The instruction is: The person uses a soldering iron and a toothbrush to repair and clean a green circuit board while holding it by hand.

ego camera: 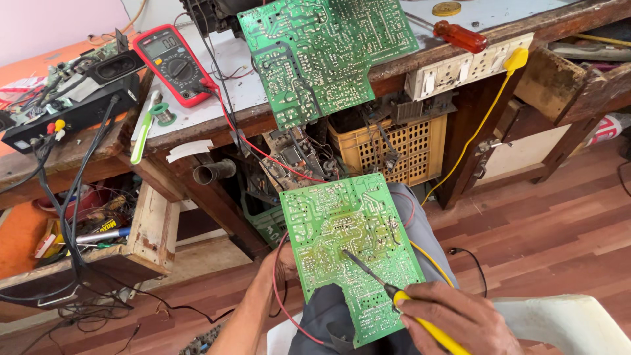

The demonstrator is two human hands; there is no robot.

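A green circuit board (pixel 348 243) rests solder side up on my lap. My left hand (pixel 284 263) grips its left edge from beneath, mostly hidden by the board. My right hand (pixel 453 317) holds a yellow-handled soldering iron (pixel 394 292), whose dark tip touches the middle of the board. A red wire loops below the board near my left hand.
A second, larger green circuit board (pixel 322 52) lies over the wooden workbench edge (pixel 197 135). A red multimeter (pixel 172 62), solder spool (pixel 162 113), red-handled screwdriver (pixel 461 36), white socket strip (pixel 467 66) with yellow plug, yellow crate (pixel 401 148) and white chair (pixel 565 322) surround me.
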